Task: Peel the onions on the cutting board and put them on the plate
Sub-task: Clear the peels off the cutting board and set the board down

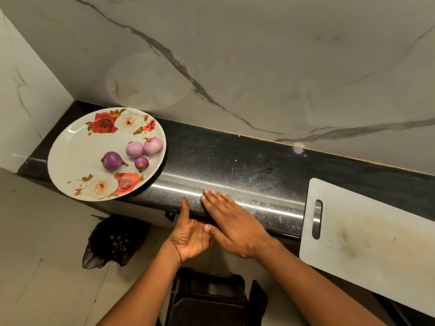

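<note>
Four onions [113, 160] sit on the plate [70, 156] at the left. The right hand [235, 224] lies flat on the counter [235, 161] edge; the left hand [188, 236] sits open below, maybe to catch bits.

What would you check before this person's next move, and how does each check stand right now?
1. Four onions lie on the plate: ok.
2. Onions look peeled: ok.
3. No onion on the visible part of the board: ok.
4. Plate fully on the counter: not ok, it overhangs the front edge.
5. Right hand flat at the counter edge, holding nothing: ok.
6. Left hand, palm up below that edge, free of scraps: cannot tell.
</note>
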